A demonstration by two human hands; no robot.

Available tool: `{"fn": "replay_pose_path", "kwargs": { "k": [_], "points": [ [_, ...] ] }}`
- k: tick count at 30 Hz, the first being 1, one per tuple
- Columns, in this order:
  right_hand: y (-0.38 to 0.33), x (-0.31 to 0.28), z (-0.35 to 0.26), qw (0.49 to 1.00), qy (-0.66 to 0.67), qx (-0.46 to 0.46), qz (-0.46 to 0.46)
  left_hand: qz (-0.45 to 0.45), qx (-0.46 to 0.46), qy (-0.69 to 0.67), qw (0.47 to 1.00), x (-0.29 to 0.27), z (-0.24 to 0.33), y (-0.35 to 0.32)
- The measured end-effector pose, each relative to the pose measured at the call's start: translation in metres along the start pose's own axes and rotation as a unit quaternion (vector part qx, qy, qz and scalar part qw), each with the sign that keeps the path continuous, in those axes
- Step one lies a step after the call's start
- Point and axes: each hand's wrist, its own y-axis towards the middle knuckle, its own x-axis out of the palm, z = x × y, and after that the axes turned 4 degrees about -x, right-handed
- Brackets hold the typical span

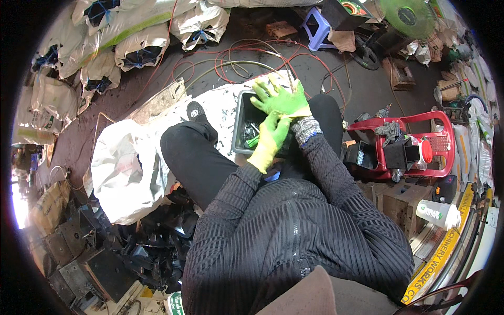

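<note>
Both my hands wear yellow-green work gloves, over a black plastic bin (238,123) between my knees. My right hand (283,100) is held up with its fingers spread, and a grey knitted cuff shows at its wrist. My left hand (271,138) reaches across to it, its bent fingers pinching the lower edge of the right glove (300,108). Inside the bin lie small dark and shiny pieces (251,131) and something green near my left hand. My hands hide the bin's right part.
A white sheet (223,113) strewn with dark slivers lies under the bin. Left are a white sack (128,173) and a heap of black parts (157,247). A red plastic chair (443,142) holding black containers stands right. Hoses (231,63) coil ahead, near a blue stool (316,29).
</note>
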Motion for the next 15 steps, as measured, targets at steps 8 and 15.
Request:
{"fn": "replay_pose_path", "kwargs": {
  "k": [8,15],
  "points": [
    [0.017,-0.019,-0.008,0.920,-0.349,-0.178,0.002,-0.094,-0.101,-0.021,0.990,0.004,0.012,0.005],
    [0.017,0.002,0.013,0.949,-0.295,-0.097,-0.051,-0.121,-0.045,0.056,0.990,-0.009,0.036,0.000]
  ]
}}
